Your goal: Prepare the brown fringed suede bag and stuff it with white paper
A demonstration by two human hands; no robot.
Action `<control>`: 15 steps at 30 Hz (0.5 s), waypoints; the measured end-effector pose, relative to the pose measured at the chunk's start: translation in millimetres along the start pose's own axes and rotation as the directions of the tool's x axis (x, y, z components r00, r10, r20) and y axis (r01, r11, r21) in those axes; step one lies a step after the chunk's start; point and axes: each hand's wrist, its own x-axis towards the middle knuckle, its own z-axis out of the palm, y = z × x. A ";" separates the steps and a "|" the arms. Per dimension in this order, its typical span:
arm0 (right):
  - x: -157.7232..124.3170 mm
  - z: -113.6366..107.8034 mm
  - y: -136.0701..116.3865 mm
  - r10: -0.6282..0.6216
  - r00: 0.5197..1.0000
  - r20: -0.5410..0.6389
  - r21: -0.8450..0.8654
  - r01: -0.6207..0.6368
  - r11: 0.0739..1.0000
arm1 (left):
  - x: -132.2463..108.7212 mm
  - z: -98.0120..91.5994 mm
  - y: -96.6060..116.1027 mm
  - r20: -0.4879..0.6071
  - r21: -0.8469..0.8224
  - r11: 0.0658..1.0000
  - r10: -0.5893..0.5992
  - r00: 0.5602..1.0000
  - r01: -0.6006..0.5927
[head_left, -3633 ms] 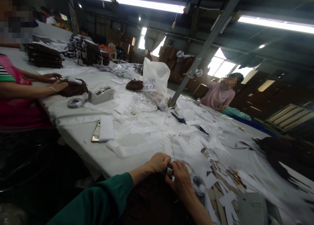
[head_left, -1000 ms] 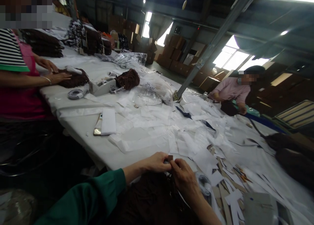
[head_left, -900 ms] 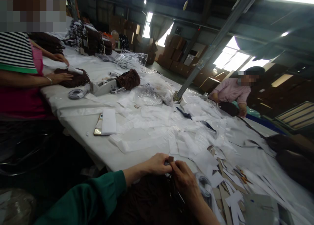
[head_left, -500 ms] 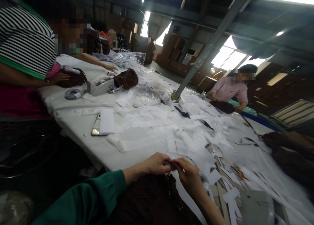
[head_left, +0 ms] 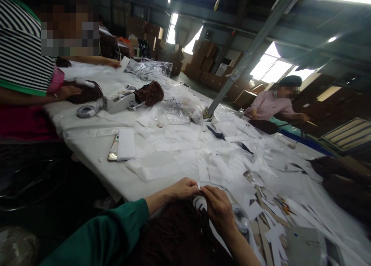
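My left hand [head_left: 183, 188] and my right hand [head_left: 218, 208] meet at the near edge of the white table [head_left: 95, 142]. Both pinch something small at the top edge of a dark brown knitted garment [head_left: 179, 239] that lies under my forearms; what sits between the fingertips is too small to name. My left arm wears a green sleeve [head_left: 110, 235]. White paper slips [head_left: 220, 169] lie scattered just beyond my hands.
A phone under a white pad [head_left: 121, 148] lies to the left. A tape dispenser [head_left: 118, 101], brown garment [head_left: 150, 92] and plastic bags [head_left: 179, 107] sit farther back. A person in stripes stands at the left, another in pink sits across. A slanted metal post [head_left: 246, 61] rises mid-table.
My hands have stayed together at the garment's edge; the small brown tag held up earlier has dropped out of sight. The person at the left has leaned in and reached across the table.
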 end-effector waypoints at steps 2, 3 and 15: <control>1.2 1.3 -1.8 -0.009 1.000 0.023 -0.006 0.009 1.000 | -0.3 -2.3 -0.4 -0.006 -0.090 0.996 -0.017 1.000 0.016; 1.3 2.1 -2.8 -0.008 1.000 0.025 -0.003 0.008 1.000 | -0.6 -3.0 -0.5 -0.009 -0.128 0.992 -0.022 1.000 0.021; -21.5 32.0 -2.4 0.515 0.854 -0.071 0.279 -0.478 0.832 | -2.1 -8.9 -17.5 -0.051 -0.477 0.878 -0.073 0.996 0.041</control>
